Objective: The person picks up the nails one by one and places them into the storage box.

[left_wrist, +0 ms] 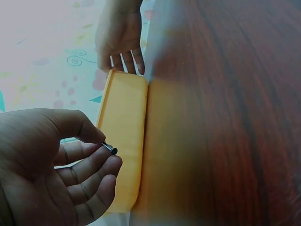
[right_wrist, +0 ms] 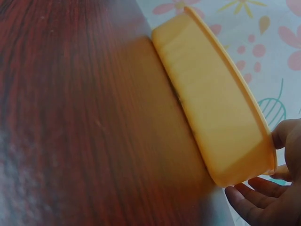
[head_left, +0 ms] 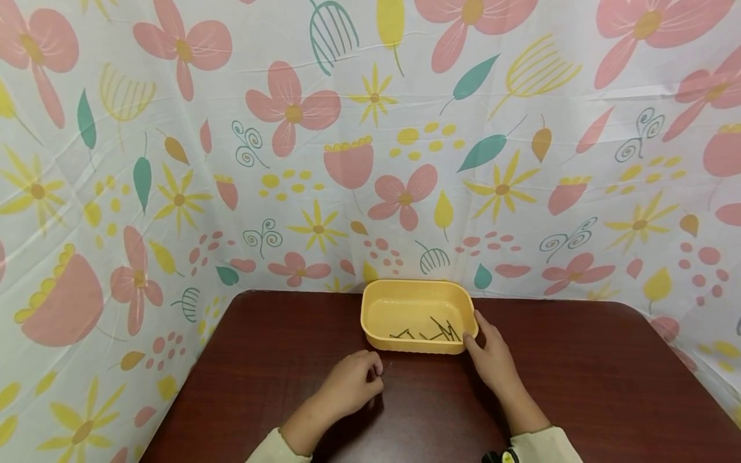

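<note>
A shallow yellow plastic tub (head_left: 413, 346) stands on the table near its back edge. Several thin dark nails (head_left: 446, 331) lie on its floor, mostly toward the front right. In front of the tub, my left hand (head_left: 350, 382) pinches one small metal nail (left_wrist: 111, 148) between thumb and fingers, its round dark head pointing outward; the other fingers are loosely bent. At the tub's right end, my right hand (head_left: 493, 357) holds the front corner, thumb at the rim and fingers along the end wall (right_wrist: 249, 160).
The dark red-brown wooden table (head_left: 278, 347) has a glossy surface that reflects the tub. A white curtain (head_left: 359, 251) with flower prints hangs right behind the table and along its left side. A dark band shows at the right sleeve (head_left: 544, 447).
</note>
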`<state>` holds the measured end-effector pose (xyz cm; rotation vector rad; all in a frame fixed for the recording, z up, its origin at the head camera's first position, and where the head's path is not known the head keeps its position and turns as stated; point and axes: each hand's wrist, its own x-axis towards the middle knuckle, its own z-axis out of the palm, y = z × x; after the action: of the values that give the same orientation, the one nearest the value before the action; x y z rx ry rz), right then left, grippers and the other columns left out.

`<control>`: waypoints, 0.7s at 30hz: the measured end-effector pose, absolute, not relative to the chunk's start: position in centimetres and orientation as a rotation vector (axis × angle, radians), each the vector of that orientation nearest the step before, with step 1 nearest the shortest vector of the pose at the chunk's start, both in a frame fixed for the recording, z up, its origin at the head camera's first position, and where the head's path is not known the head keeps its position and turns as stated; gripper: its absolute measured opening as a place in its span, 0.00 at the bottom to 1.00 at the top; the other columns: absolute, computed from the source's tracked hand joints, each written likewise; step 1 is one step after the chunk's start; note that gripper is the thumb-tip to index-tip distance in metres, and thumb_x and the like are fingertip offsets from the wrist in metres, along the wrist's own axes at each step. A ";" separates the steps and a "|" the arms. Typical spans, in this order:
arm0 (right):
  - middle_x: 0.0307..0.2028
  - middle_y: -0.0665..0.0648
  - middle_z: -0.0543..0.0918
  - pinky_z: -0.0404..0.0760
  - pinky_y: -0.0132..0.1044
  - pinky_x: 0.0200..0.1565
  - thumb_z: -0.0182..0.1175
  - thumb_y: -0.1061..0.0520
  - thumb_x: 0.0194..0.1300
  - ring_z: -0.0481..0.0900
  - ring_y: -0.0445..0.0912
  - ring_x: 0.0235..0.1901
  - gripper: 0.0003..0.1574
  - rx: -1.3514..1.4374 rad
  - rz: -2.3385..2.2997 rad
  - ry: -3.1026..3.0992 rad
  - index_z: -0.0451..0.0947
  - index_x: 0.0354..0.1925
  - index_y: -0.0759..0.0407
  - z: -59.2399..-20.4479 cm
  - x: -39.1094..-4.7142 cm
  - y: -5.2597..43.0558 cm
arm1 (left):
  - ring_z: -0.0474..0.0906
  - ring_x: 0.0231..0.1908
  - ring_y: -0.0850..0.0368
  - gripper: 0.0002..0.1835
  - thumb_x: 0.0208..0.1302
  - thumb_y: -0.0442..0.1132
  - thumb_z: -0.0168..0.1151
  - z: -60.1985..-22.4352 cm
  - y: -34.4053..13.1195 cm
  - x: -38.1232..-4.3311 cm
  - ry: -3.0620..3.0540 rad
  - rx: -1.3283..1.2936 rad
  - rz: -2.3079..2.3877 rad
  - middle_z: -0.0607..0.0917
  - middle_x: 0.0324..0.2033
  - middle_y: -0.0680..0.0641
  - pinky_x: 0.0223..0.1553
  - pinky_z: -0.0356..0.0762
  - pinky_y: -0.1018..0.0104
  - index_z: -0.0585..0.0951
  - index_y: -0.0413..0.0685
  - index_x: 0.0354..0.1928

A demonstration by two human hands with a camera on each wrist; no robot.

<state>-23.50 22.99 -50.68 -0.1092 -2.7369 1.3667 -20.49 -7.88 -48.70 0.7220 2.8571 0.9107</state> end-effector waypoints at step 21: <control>0.74 0.72 0.58 0.57 0.67 0.72 0.49 0.47 0.79 0.56 0.68 0.74 0.42 -0.117 1.359 -2.756 0.46 0.81 0.57 -50.6 -23.5 23.1 | 0.72 0.32 0.67 0.05 0.61 0.34 0.63 -46.6 -6.5 -22.3 2.960 0.672 1.144 0.78 0.31 0.58 0.35 0.72 0.73 0.79 0.53 0.35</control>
<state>-23.49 23.06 -50.57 -0.1170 -2.7558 1.3590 -22.26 -6.45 -46.65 0.6719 2.9595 1.1442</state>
